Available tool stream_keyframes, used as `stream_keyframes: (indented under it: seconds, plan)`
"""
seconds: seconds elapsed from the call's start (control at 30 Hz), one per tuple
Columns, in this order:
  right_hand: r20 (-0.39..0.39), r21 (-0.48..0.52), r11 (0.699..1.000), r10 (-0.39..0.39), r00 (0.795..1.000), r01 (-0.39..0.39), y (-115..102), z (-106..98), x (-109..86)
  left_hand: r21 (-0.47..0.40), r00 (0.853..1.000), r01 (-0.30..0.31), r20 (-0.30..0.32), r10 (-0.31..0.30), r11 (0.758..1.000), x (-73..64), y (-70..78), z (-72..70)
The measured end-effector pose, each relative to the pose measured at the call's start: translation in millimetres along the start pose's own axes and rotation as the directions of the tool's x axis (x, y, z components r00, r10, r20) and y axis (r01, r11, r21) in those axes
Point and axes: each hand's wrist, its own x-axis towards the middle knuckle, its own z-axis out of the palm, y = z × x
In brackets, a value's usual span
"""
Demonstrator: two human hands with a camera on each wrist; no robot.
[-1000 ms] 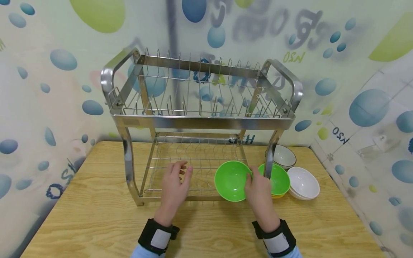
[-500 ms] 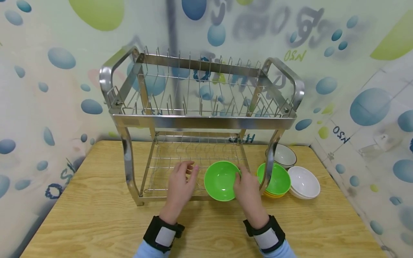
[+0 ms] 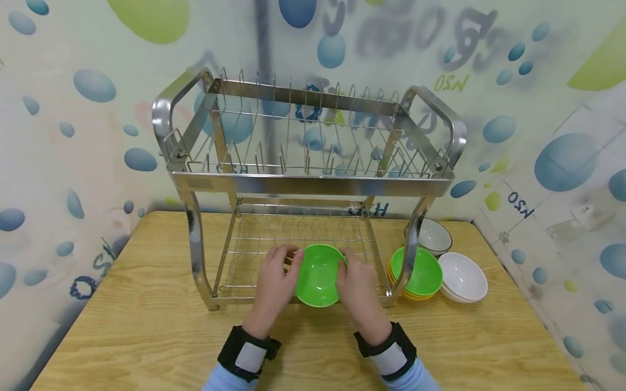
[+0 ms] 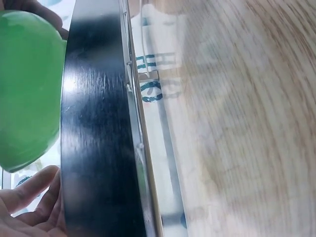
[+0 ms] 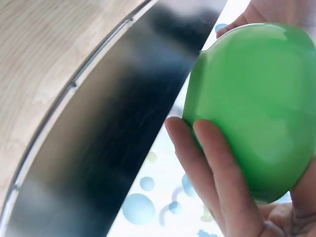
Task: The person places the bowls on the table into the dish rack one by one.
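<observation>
A green bowl [image 3: 318,278] is in my right hand [image 3: 361,288], above the front edge of the dish rack's lower shelf. My right thumb is at the bowl's right rim. In the right wrist view, fingers [image 5: 224,168] lie along the outside of the bowl [image 5: 261,103]. On the bowl's other side is my left hand [image 3: 275,282], its fingers relaxed and its thumb close to the left rim. The left wrist view has a gap between those fingers [image 4: 37,190] and the bowl [image 4: 29,89].
The two-tier metal dish rack [image 3: 313,185] stands on a wooden table [image 3: 122,326] against a patterned wall. Right of it are a green bowl [image 3: 424,274] stacked on yellow, white bowls [image 3: 463,276], and a dark-rimmed white bowl [image 3: 434,237] behind.
My right hand has carried the green bowl left, away from the stack by the rack's right leg. My left hand has shifted slightly right, and the bowl is now between both hands.
</observation>
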Motion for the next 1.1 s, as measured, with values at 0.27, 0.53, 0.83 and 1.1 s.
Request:
stream_keyframes:
  seconds: [0.27, 0.53, 0.83, 1.1]
  plan:
    - [0.023, 0.024, 1.000, 0.012, 1.000, -0.012, -6.6, -0.5, -0.9, -0.030, 0.999, 0.028, 0.034, -0.027, 0.999, 1.4, -2.3, -1.6]
    - [0.092, 0.136, 0.990, 0.026, 0.995, -0.038, -3.0, -3.8, 1.4, -0.180, 0.968, 0.180, 0.205, -0.142, 0.967, 4.1, -4.5, -8.0]
    - [0.201, 0.236, 0.964, 0.077, 0.977, -0.125, -4.8, -9.4, 0.9, -0.411, 0.898, 0.349, 0.405, -0.174, 0.842, 4.6, -6.6, -15.5]
    - [0.209, 0.261, 0.955, 0.085, 0.974, -0.139, -5.0, -9.5, 1.0, -0.434, 0.898, 0.365, 0.397, -0.189, 0.824, 4.4, -5.5, -12.1]
